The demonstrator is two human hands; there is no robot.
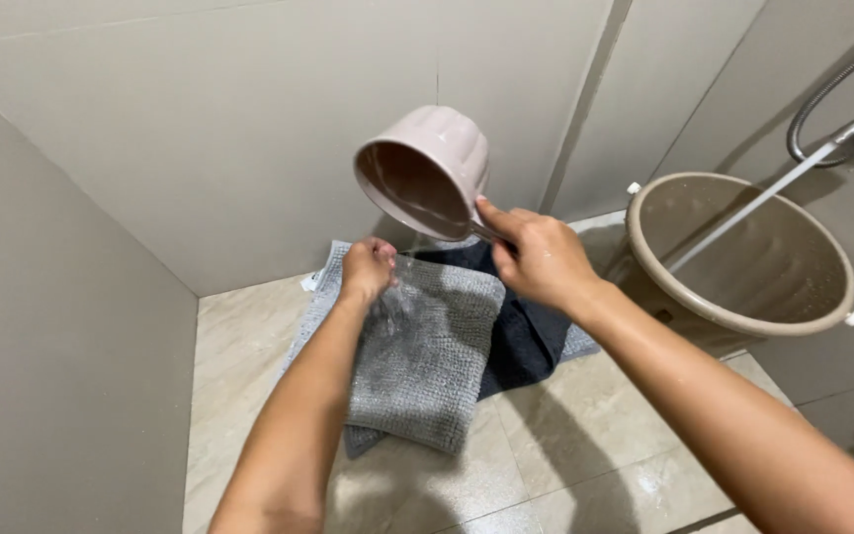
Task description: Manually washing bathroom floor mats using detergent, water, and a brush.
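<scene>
My right-hand fingers clamp the tipped pink dipper's handle while my left hand, fingers bunched, rubs the grey mat; best pour slowly, directly over that fist.

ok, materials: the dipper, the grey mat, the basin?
Dipper in the right hand: looks like moulded plastic, pale pink, ribbed outside, smooth with a soft sheen. Grey mat under the left hand: textile, nubby looped pile, probably microfibre or chenille; wet sparkle where water lands. Basin: likely plastic too, beige, thin rolled rim, dull speckled inside.
</scene>
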